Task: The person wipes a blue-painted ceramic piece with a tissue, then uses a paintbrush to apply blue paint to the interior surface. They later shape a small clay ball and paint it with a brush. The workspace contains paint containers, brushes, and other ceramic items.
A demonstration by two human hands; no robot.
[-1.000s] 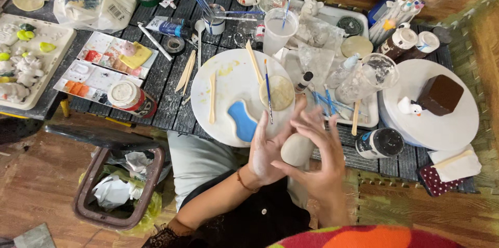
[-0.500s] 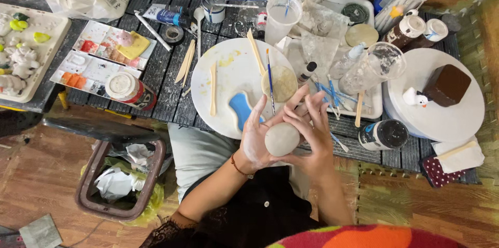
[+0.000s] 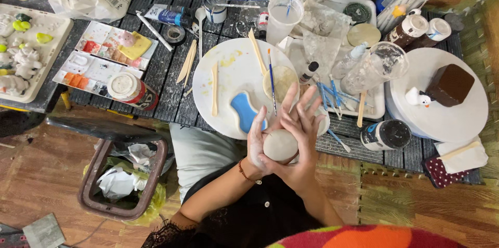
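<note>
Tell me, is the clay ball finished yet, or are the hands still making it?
Looks mid-way. The clay ball already looks round and smooth. Both hands cup it: left hand, right hand. It has no paint yet, I think; the brushes and paint tray lie untouched. The blue piece on the white plate is already coloured.

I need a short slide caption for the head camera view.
Both hands, left hand and right hand, cup a pale clay ball above a cluttered craft table.

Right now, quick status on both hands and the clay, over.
Left hand and right hand cupped around pale clay ball. Ball held off the table, at white round board's near edge. Nothing between.
</note>
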